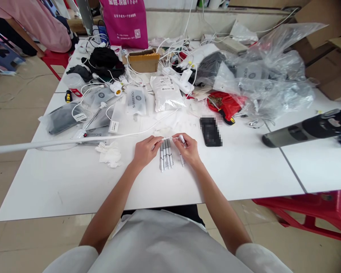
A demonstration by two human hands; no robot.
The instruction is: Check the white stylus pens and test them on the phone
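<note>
Several grey-and-white pens (166,154) lie side by side on the white table, their clear ends pointing toward me. Just beyond their far ends, a thin whitish rod-like piece (167,138) spans the gap between my hands; its exact kind is too small to make out. My left hand (146,150) is closed, pinching the left end of this piece. At the other end, the thumb and fingertips of my right hand (188,148) are closed on it. A separate pen (182,161) runs through or under the right fingers, its lower end showing below them.
A blurred black phone (211,131) lies right of my hands, with a dark tumbler (307,129) on its side farther right. Crumpled white gloves (109,153) lie left. A white cable (102,139) crosses in front. Bagged parts (167,93) and a screwdriver (226,116) lie behind.
</note>
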